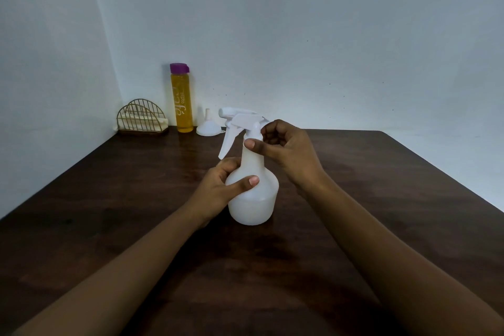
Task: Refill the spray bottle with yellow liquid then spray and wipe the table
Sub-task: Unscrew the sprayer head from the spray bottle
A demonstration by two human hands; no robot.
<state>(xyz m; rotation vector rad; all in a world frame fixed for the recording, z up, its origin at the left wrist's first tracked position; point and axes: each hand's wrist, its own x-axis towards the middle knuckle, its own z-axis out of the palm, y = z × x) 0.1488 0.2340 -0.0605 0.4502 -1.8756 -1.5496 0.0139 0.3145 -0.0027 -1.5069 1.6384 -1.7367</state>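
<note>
At the centre of the frame, the spray bottle point(252, 196) stands upright on the dark table point(381, 185). My left hand point(218, 187) wraps its rounded shoulder, thumb across the front. My right hand point(286, 153) pinches the collar just under the white trigger head point(242, 120). The plastic looks thin, light and smooth, so I judge it could squash or slip: steady the body, twist only at the collar. Toward the upper left stand the yellow-liquid bottle point(182, 101) and the funnel point(208, 128).
</note>
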